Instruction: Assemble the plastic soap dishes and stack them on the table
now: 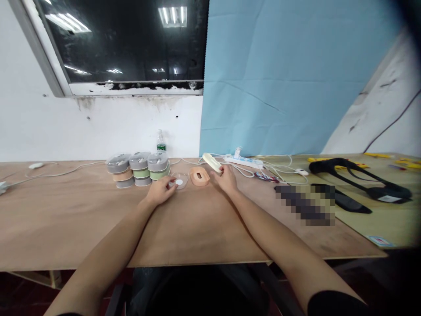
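Observation:
My left hand (160, 191) rests on the table with its thumb and fingers closed on the near left edge of a clear plastic lid (184, 179) that has a white round spot in it. My right hand (226, 178) grips the lower end of a cream-coloured piece (211, 162) with rounded edges, raised and tilted. Between the hands lies a peach-coloured square piece (204, 177) with an oblong slot in its middle. To the left of my left hand stand three stacks of round-cornered containers (119, 163) in grey, peach and green with clear tops.
A bottle with a green label (161, 145) stands by the wall behind the stacks. A white power strip (243, 161) and loose white cables lie behind my right hand. Further right are a black strap-like frame (378, 192) and yellow tools (408, 163). A pixelated patch covers a dark object.

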Action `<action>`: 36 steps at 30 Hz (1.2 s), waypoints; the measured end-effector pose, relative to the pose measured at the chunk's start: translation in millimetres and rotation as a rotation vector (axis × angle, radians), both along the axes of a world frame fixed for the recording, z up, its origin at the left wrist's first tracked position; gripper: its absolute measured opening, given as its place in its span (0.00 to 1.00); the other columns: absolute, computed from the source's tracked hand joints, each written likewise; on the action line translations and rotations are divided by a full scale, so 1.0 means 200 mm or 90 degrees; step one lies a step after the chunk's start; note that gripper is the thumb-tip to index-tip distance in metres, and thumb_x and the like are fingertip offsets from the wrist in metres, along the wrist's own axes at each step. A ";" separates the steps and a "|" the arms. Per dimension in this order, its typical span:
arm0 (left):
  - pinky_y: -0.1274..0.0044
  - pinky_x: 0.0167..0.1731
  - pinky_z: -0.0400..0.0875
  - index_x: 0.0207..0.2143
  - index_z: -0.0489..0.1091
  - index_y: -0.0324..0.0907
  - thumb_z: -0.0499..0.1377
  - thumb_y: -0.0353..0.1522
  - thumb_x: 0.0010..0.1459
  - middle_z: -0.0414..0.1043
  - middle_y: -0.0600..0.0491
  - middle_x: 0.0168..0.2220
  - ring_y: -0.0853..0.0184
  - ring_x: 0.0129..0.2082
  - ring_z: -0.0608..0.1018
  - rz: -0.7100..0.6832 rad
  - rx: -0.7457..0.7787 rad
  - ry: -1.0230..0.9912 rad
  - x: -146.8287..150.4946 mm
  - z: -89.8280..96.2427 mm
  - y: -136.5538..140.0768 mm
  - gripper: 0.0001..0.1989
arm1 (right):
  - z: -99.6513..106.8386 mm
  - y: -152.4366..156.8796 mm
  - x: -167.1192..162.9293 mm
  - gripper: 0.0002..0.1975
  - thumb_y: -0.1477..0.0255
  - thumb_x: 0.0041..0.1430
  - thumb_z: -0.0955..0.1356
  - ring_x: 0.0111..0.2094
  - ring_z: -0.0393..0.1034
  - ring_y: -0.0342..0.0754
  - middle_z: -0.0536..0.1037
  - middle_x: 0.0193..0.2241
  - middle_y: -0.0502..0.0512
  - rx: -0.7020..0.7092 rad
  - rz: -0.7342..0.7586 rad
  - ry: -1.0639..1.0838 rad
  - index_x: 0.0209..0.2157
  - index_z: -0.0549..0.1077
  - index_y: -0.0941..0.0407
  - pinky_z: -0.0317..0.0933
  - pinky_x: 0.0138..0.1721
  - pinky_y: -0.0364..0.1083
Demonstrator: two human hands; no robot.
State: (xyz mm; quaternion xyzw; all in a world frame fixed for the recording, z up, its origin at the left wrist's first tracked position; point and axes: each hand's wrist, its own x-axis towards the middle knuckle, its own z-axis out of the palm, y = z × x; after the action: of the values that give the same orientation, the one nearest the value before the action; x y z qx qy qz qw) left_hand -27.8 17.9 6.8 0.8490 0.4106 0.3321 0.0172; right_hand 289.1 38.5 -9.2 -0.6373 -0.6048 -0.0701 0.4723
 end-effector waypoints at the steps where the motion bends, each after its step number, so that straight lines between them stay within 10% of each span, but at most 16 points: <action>1: 0.74 0.37 0.70 0.50 0.67 0.43 0.52 0.42 0.60 0.74 0.50 0.42 0.68 0.31 0.75 -0.002 -0.005 -0.004 0.00 0.00 0.00 0.19 | 0.01 -0.01 -0.03 0.13 0.61 0.52 0.68 0.32 0.63 0.47 0.69 0.34 0.54 0.025 0.026 0.009 0.33 0.64 0.55 0.56 0.34 0.44; 8: 0.71 0.41 0.71 0.64 0.46 0.41 0.57 0.46 0.56 0.63 0.43 0.56 0.64 0.37 0.76 -0.021 -0.026 -0.075 0.05 0.03 -0.05 0.39 | 0.06 -0.17 -0.28 0.14 0.58 0.58 0.64 0.27 0.62 0.44 0.69 0.28 0.51 0.061 0.262 0.082 0.36 0.67 0.55 0.57 0.30 0.42; 12: 0.68 0.49 0.67 0.63 0.48 0.41 0.51 0.47 0.60 0.61 0.43 0.59 0.56 0.52 0.71 -0.018 -0.030 -0.079 0.07 0.05 -0.10 0.34 | 0.05 -0.21 -0.35 0.16 0.56 0.59 0.63 0.25 0.62 0.43 0.71 0.24 0.49 -0.025 0.353 0.088 0.33 0.69 0.55 0.56 0.27 0.41; 24: 0.78 0.27 0.63 0.34 0.73 0.42 0.53 0.47 0.57 0.75 0.52 0.29 0.66 0.29 0.74 -0.093 -0.177 0.143 0.09 0.05 -0.11 0.19 | 0.02 -0.13 -0.19 0.24 0.51 0.52 0.66 0.20 0.59 0.41 0.67 0.15 0.47 -0.203 0.290 -0.186 0.17 0.67 0.56 0.47 0.24 0.41; 30: 0.78 0.27 0.62 0.35 0.74 0.43 0.53 0.43 0.58 0.75 0.52 0.31 0.66 0.30 0.75 -0.046 -0.196 0.154 0.11 0.03 -0.09 0.16 | 0.02 -0.10 -0.18 0.09 0.66 0.57 0.65 0.34 0.68 0.45 0.76 0.35 0.54 -0.089 0.204 -0.156 0.36 0.75 0.55 0.58 0.36 0.42; 36: 0.76 0.28 0.64 0.38 0.74 0.46 0.55 0.43 0.56 0.76 0.51 0.33 0.63 0.33 0.76 0.091 -0.181 0.076 0.07 0.00 -0.04 0.15 | -0.02 -0.08 -0.17 0.15 0.70 0.55 0.68 0.40 0.68 0.48 0.75 0.41 0.57 -0.159 0.302 -0.183 0.45 0.73 0.55 0.60 0.40 0.44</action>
State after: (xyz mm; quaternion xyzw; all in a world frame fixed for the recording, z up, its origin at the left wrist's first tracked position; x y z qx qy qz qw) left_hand -14.1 10.5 6.0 0.8249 0.5130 0.2200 0.0892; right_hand 254.5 23.3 -13.3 -0.5148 -0.8014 0.0277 0.3034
